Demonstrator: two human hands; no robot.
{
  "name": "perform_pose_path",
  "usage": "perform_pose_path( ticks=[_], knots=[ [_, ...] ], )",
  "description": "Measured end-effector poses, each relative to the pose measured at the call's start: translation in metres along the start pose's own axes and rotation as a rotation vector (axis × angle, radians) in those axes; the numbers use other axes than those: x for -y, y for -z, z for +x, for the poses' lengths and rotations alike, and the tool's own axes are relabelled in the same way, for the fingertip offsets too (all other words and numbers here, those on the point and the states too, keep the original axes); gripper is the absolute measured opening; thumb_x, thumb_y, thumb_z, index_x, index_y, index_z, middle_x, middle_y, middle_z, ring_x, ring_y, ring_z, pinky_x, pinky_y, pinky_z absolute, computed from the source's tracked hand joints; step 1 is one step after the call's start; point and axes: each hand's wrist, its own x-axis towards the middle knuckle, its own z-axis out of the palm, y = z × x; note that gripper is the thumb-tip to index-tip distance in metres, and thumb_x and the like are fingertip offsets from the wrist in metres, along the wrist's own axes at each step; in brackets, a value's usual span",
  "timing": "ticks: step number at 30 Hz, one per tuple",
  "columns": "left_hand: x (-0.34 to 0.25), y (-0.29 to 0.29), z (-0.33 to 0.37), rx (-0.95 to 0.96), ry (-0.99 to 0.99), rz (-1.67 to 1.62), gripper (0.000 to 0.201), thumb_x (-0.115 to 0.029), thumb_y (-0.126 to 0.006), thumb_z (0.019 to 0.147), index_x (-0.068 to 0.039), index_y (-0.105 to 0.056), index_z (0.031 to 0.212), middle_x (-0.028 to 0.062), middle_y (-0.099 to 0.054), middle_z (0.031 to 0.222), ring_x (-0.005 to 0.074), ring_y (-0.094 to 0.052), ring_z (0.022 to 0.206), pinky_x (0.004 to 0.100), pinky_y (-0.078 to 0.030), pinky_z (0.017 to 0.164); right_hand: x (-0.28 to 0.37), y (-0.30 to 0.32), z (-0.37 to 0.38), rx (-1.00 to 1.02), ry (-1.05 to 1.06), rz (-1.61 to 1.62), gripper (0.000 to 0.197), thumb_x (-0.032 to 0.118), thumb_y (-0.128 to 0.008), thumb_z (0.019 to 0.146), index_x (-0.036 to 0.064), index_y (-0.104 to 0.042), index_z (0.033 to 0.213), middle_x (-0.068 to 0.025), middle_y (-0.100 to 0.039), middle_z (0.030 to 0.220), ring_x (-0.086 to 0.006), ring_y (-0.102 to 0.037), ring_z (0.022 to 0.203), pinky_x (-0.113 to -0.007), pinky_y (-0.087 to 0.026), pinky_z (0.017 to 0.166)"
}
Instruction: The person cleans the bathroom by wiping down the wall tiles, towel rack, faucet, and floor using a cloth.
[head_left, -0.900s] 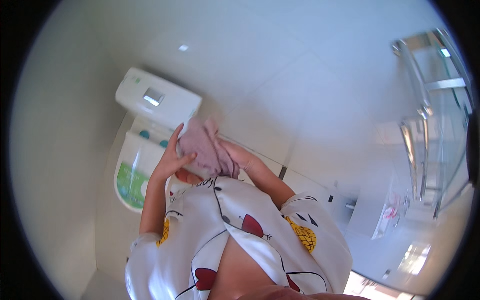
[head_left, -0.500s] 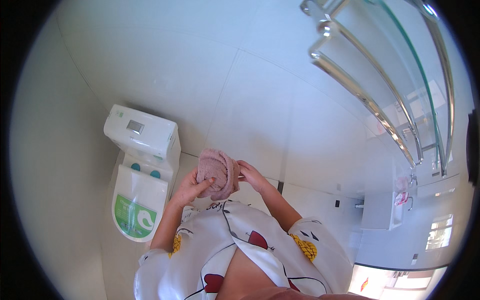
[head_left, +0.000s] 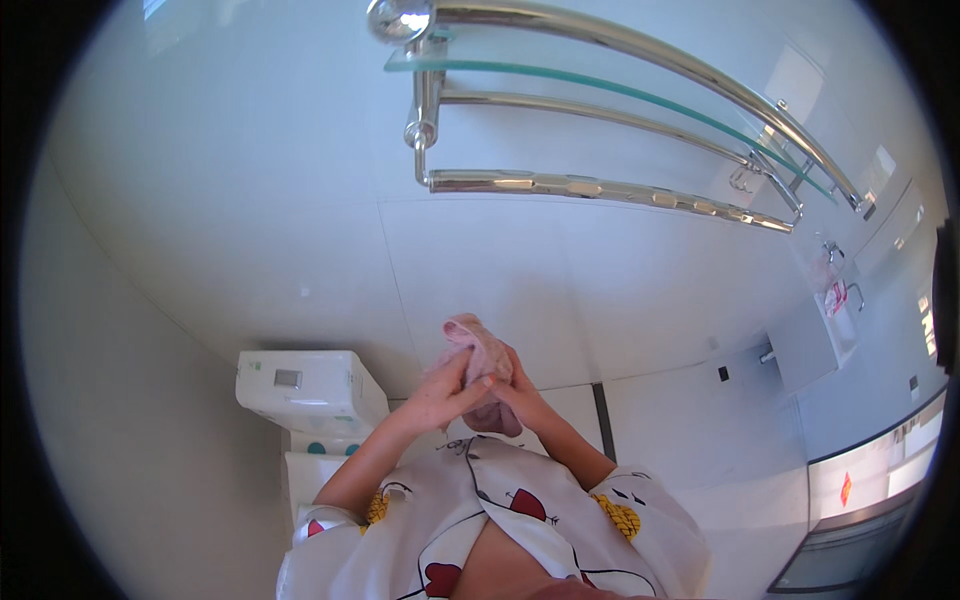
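A dusty-pink towel (head_left: 484, 352) is bunched up in front of my chest, its upper end curled over and its lower end hanging below my fingers. My left hand (head_left: 441, 397) is closed on its left side, thumb laid across the front. From the right, my right hand (head_left: 517, 388) grips the same cloth, and its fingers are partly hidden behind it. Above and beyond my hands, a chrome towel rack (head_left: 560, 185) with a glass shelf (head_left: 600, 82) is fixed to the wall, apart from the towel.
At the left stands a white toilet (head_left: 300, 385) with a flush button on its tank. A white basin (head_left: 805, 350) with a faucet is at the right. Beyond it, near the lower right rim, is a bright doorway (head_left: 870, 475). A pale panelled wall (head_left: 300, 240) runs behind the rack.
My view has turned rightward, bringing the rack across the top. The towel, a rounded folded bundle before, is now loosened and squeezed narrower between both hands.
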Motion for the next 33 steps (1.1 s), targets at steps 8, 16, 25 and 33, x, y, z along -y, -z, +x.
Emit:
perform_pose_path(
  ticks=[8,16,25,33],
  knots=[
    [-0.054,0.058,0.015,-0.3,-0.38,0.534,0.038,-0.013,-0.057,0.087,-0.001,-0.049,0.122,0.0194,-0.055,0.116,0.0344,-0.052,0.109,0.038,-0.044,0.09,0.036,0.058,-0.001,-0.634,0.082,0.433,0.043,0.028,-0.043,0.096,0.0016,-0.041,0.129,-0.0108,-0.053,0.119,-0.0183,-0.052,0.107,-0.032,-0.04,0.095],
    [-0.086,0.17,0.095,-0.85,-0.71,1.202,0.042,-0.01,-0.061,0.083,-0.001,-0.049,0.122,0.0173,-0.042,0.135,0.0349,-0.038,0.127,0.0466,-0.027,0.107,0.18,0.217,0.065,-1.183,0.942,-0.601,0.057,0.024,-0.055,0.091,-0.0051,-0.031,0.134,-0.0147,-0.04,0.133,-0.0219,-0.04,0.121,-0.032,-0.034,0.1],
    [-0.051,0.212,0.166,-0.774,-0.711,1.549,0.058,-0.033,-0.052,0.086,-0.014,-0.04,0.139,0.0123,-0.038,0.141,0.0318,-0.029,0.135,0.0502,-0.014,0.111,0.221,0.315,0.124,-1.552,0.796,-1.14,0.069,0.041,-0.054,0.084,-0.0054,-0.035,0.133,-0.029,-0.028,0.14,-0.0446,-0.028,0.129,-0.049,-0.023,0.108],
    [-0.056,0.208,0.171,-0.783,-0.499,1.684,0.059,-0.04,-0.05,0.084,-0.021,-0.041,0.139,0.0131,-0.034,0.144,0.031,-0.029,0.134,0.0521,-0.01,0.112,0.233,0.272,0.139,-1.624,0.751,-1.019,0.066,0.036,-0.05,0.082,-0.0079,-0.037,0.13,-0.0312,-0.029,0.139,-0.0462,-0.03,0.127,-0.049,-0.022,0.108]
  ],
)
